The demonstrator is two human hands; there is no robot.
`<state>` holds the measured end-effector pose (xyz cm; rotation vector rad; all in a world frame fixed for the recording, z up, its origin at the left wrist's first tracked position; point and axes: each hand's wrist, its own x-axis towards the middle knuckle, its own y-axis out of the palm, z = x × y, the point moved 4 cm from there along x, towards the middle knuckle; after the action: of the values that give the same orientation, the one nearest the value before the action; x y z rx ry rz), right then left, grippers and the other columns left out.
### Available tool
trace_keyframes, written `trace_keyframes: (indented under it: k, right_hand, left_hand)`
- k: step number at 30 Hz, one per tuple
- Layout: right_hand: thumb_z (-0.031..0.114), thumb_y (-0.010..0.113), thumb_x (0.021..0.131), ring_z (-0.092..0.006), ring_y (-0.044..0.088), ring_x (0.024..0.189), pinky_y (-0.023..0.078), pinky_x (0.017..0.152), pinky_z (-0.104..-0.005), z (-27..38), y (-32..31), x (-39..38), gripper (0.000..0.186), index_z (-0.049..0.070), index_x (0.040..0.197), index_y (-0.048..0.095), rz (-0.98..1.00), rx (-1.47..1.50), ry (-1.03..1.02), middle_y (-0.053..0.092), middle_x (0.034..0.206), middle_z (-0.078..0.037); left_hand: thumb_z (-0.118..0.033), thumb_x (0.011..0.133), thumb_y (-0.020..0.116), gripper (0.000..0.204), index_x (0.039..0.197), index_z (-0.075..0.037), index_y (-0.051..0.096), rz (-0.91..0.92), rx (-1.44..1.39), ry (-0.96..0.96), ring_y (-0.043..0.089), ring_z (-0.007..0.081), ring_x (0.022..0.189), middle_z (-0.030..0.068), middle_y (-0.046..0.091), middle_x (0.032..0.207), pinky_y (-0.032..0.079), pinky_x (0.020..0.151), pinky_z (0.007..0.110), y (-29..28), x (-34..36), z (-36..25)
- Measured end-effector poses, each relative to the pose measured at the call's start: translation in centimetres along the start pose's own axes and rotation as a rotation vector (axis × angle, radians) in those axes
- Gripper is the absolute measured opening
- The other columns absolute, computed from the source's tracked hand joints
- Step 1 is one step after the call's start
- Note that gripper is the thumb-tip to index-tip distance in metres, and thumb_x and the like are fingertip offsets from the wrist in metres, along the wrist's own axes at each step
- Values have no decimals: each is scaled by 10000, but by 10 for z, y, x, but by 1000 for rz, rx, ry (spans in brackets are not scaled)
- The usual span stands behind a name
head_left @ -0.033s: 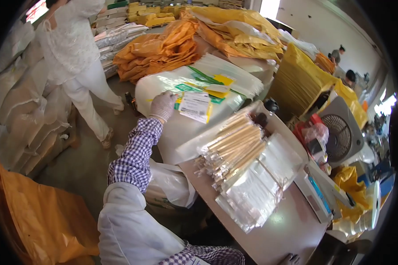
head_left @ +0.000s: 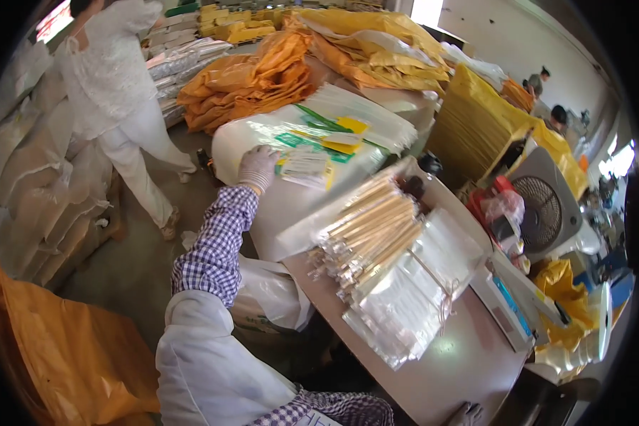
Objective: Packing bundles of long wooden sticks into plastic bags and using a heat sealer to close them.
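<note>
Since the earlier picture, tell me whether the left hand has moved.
No. The left hand rests at the same spot on the big white sack, beside its printed label.

One gloved left hand (head_left: 257,167) is in view, resting on one large white sack (head_left: 291,184). One printed label sheet (head_left: 307,168) lies just right of that hand on the sack. One right hand (head_left: 468,413) shows only partly at the lower edge. One table (head_left: 447,369) stands to the right of the left hand and carries one pile of bamboo sticks in clear sleeves (head_left: 369,238) and one stack of empty clear sleeves (head_left: 412,298). One box fan (head_left: 543,206) stands far right. Three other people are visible: one in white (head_left: 121,92) beyond the hand to its left, and two (head_left: 547,96) at the far right. The orange bags (head_left: 252,78) beyond the hand are piled too densely to count.
</note>
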<state>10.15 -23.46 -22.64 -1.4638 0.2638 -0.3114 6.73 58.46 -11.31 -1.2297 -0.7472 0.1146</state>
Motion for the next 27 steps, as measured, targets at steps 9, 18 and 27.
trace_keyframes:
  k: [9, 18, 27]
  right_hand:
    - [189, 632, 736, -344, 494, 1048, 411, 893, -430, -37, -15, 19, 475, -15, 1145, 503, -116, 389, -215, 483, 1193, -211]
    - [333, 665, 705, -311, 350, 1249, 321, 1018, -345, -140, -14, 207, 776, 7, 1313, 312, -228, 292, 41, 313, 1378, -176]
    - [486, 640, 728, -277, 265, 1306, 268, 1058, -351, -410, 48, 270, 875, 48, 1376, 248, -4, 427, 882, 289, 1401, -177]
  left_hand:
    - [-147, 803, 445, 307, 1084, -64, 536, -118, 265, 160, 524, 269, 927, 123, 556, 989, 422, 774, 408, -68, 74, -200]
    - [-217, 764, 645, 478, 1171, -13, 499, 590, -1138, 1212, 557, 275, 797, 136, 569, 840, 453, 720, 362, -114, -243, -667]
    - [-511, 754, 585, 924, 1358, 47, 164, 978, -539, 1146, 595, 337, 923, 249, 558, 1069, 489, 760, 390, -180, -354, -894]
